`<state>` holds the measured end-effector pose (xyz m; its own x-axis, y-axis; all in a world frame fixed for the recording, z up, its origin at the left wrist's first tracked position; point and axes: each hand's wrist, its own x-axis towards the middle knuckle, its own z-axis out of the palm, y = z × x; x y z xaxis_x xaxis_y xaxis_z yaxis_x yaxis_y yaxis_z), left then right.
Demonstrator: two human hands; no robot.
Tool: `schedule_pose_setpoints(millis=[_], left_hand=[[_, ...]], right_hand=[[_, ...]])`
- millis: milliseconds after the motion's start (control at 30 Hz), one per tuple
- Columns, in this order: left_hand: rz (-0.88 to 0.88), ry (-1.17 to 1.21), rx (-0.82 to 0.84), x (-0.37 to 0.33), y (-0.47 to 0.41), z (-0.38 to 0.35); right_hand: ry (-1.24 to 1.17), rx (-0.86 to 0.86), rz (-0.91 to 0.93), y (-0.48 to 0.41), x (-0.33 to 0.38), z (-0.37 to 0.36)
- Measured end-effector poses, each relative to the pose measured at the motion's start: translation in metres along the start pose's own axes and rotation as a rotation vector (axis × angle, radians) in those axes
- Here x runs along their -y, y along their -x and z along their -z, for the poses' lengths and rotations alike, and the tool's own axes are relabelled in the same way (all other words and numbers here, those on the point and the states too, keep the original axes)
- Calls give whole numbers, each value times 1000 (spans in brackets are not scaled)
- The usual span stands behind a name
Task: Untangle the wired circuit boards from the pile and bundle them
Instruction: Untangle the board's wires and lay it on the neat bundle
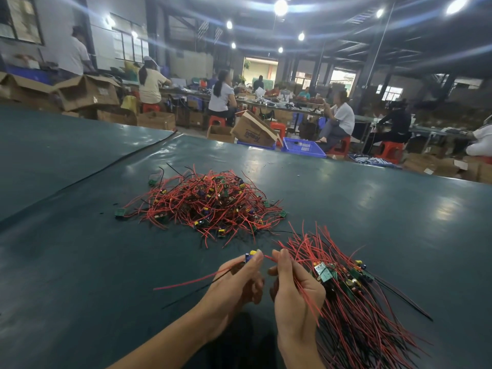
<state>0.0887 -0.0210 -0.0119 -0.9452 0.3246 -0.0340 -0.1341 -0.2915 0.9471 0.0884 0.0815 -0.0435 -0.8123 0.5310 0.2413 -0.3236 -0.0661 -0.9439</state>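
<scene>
Left hand [237,280] grip: fingertips pinch single board [249,256], its wires [186,281] trailing toward 9 o'clock. Right hand [295,299] grip: curled round bundle [354,302] fanning toward 4 o'clock, thumb and forefinger nipping red wire [268,258] between hands. Pile [207,206] on tabletop [80,262], 12 o'clock of hands, apart. Best: lay board beside bundle's boards, wires parallel, no crossed strands, then tighten.

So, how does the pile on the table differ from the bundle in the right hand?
The pile lies tangled on the table, wires running every way; the bundle has its wires roughly side by side. The pile lies free; the right hand grips the bundle. Both hold small circuit boards with red and black wires.
</scene>
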Motion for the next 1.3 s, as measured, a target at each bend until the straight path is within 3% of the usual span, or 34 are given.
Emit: schedule_pose_setpoints(millis=[67,233,367,600,833,967,1133,1300], left_hand=[[11,-13,-75,3,-5,2],[-2,-55,-73,5,-8,4],[-45,-73,-73,8,-10,5],[-133,-155,-10,10,-9,5],[-223,-219,18,16,-14,10],[-280,-214,-32,19,-18,14],[-332,-200,-43,14,-21,21],[-341,-211,-21,17,-22,21]], right_hand=[[-19,24,-18,2,0,0],[-35,80,-12,2,-2,1],[-173,94,-123,-1,1,4],[-177,148,-328,-2,-1,0],[-54,189,-155,3,3,-2],[-13,100,-162,-4,1,2],[-126,-78,-182,-28,4,21],[-211,-116,-169,-35,5,26]])
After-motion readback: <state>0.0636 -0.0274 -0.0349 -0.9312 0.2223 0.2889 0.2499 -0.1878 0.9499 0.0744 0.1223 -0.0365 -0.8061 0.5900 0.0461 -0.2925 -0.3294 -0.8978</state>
